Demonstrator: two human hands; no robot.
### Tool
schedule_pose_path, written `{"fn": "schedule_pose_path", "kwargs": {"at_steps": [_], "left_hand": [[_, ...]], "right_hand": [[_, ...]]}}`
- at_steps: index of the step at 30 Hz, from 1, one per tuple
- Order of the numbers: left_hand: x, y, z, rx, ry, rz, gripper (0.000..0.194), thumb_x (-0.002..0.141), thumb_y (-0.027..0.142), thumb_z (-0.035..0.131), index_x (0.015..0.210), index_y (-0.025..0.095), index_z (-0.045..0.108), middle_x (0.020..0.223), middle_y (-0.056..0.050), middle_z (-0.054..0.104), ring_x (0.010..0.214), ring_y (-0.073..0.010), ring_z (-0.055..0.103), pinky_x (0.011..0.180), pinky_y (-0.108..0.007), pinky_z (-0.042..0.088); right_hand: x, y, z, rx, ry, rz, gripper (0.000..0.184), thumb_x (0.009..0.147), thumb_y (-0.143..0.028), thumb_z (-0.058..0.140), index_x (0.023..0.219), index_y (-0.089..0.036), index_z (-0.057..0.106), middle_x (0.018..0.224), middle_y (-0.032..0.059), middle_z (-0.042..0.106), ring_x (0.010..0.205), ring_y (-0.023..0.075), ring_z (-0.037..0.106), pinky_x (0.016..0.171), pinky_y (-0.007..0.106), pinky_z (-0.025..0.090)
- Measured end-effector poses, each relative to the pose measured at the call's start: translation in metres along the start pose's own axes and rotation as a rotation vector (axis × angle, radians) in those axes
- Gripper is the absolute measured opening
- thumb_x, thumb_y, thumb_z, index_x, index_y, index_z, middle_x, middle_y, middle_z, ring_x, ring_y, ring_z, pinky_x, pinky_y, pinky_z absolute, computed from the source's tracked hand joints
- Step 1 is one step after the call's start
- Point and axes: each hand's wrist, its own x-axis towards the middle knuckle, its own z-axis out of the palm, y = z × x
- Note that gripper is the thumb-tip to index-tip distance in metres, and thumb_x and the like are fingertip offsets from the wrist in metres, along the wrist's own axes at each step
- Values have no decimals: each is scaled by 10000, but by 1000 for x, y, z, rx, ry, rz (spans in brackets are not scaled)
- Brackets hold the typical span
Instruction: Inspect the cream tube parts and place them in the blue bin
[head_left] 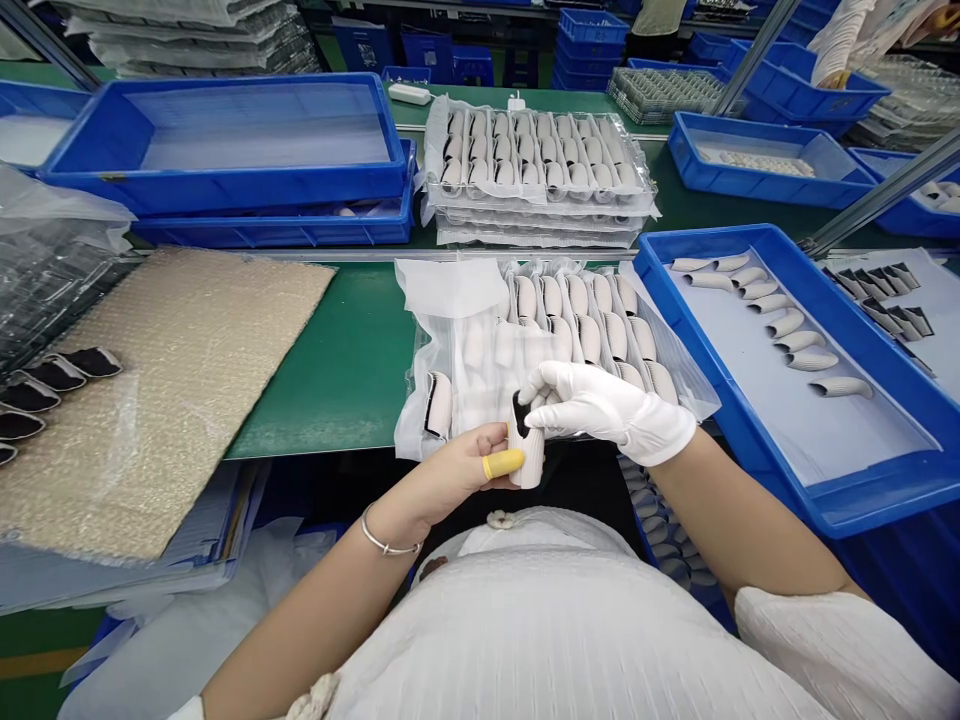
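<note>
My left hand (466,462), with a yellow finger cot on its thumb, is closed round a small white ribbed shell (529,462). The shell stands upright, hollow, its dark inside showing at the top. My right hand (600,405), in a white glove, pinches the upper rim of the same shell. Just behind both hands lies a clear tray (461,405) lined with thin white sheet and filled in part with rows of similar shells (589,335). A loose flap of the sheet (450,288) covers its left part.
To the right, a blue bin (885,490) holds several loose shells (787,322) on white paper. Stacked filled trays (540,222) stand behind. Blue bins (247,185) sit at back left. Bubble wrap (172,380) with dark pieces (56,375) lies left. A co-worker's hand (834,78) shows at far right.
</note>
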Motion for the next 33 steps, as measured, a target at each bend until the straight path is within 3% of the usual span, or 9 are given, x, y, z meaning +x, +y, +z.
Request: {"fn": "schedule_pose_path", "kwargs": {"at_steps": [5,11,21,26,33], "left_hand": [[1,1,-1,40,-5,-9,322,840,427,721,1002,154,670,1013,-67,676,916,-161,614,839,-287,501],[0,1,-1,62,1,1,380,802,478,733,978,148,665,962,-63,670,875,-163,605,811,-290,497],[5,4,1,117,105,74,386,734,455,782,911,148,631,781,-18,620,731,-145,571,715,-294,481],[4,3,1,96,100,75,394,734,470,773,908,148,627,784,-11,617,723,-139,566,712,-288,489],[4,0,-2,101,75,13,360,758,456,750,929,153,658,874,-45,667,817,-177,618,809,-347,518]], "right_hand": [[1,3,0,-36,-1,-30,224,851,-267,722,1011,-168,602,885,41,682,771,165,682,694,302,592],[1,-1,0,-53,7,-24,207,856,-267,706,1002,-164,601,859,32,667,749,157,666,642,277,562],[-5,-2,13,-471,49,-248,192,900,-368,659,879,-196,576,846,44,695,778,191,664,698,308,525],[-1,4,12,-357,93,-212,100,940,-265,573,867,-202,551,821,19,680,763,172,658,728,311,541],[0,14,11,-218,100,-189,106,940,-287,571,911,-186,557,890,38,665,782,172,661,720,318,565]]}}
